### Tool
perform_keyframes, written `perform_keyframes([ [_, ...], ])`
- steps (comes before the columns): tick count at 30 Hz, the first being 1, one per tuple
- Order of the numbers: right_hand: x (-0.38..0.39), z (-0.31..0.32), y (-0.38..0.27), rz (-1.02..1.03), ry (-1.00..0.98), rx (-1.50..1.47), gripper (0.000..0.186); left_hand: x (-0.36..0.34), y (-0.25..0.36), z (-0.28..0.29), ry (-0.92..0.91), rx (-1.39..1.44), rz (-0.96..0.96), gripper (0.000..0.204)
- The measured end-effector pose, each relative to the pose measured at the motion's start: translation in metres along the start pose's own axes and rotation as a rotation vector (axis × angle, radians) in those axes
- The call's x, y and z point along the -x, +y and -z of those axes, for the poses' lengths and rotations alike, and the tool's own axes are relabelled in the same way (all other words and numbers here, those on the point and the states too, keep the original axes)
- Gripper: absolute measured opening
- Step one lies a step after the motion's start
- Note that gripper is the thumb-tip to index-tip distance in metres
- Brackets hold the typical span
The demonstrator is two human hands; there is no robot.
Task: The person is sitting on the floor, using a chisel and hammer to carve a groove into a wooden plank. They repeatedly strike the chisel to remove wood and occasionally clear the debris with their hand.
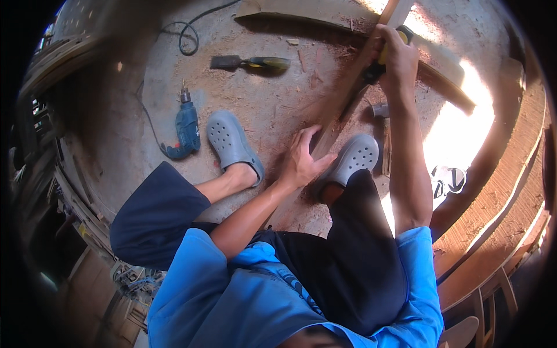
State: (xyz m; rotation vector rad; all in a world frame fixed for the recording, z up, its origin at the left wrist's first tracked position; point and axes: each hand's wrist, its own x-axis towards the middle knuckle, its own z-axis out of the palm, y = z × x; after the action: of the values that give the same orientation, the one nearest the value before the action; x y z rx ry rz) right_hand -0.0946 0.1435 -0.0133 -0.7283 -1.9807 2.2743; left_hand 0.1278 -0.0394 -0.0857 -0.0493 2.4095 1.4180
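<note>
My right hand (398,66) grips a yellow and black tool (400,36) on a long, narrow wooden board (336,124), which runs diagonally from the top toward my legs. My left hand (304,156) rests lower on this board, fingers curled over it and thumb to the side. The board crosses a wider dark-edged plank (299,17) at the top. Beside the board, right of my right shoe, lies what looks like a hammer (380,110). A chisel (250,62) with a broad blade and dark yellow-marked handle lies on the floor at the upper middle.
A blue corded drill (187,130) lies left of my left grey clog (231,142), its cable looping upward. Stacked wood strips (64,64) line the left side. Curved plywood pieces (505,191) are at the right, near a black and white item (449,180). Shavings scatter over the floor.
</note>
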Motion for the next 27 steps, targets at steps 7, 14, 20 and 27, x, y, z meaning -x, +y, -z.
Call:
perform_keyframes([
  [7, 0.063, 0.017, -0.014, 0.427, -0.100, 0.050, 0.022, 0.001, 0.002, -0.002, -0.005, 0.001, 0.015, 0.078],
  [14, 0.129, 0.013, 0.015, 1.056, -0.650, 0.356, 0.024, 0.001, -0.004, 0.001, 0.003, 0.031, -0.111, 0.073],
  [20, 0.153, 0.031, 0.049, 1.074, -0.822, 0.549, 0.016, 0.000, -0.006, 0.002, -0.029, 0.037, -0.133, 0.069],
  [27, 0.133, 0.036, 0.027, 1.065, -0.778, 0.464, 0.020, -0.006, 0.004, 0.004, -0.057, 0.067, -0.137, 0.069],
])
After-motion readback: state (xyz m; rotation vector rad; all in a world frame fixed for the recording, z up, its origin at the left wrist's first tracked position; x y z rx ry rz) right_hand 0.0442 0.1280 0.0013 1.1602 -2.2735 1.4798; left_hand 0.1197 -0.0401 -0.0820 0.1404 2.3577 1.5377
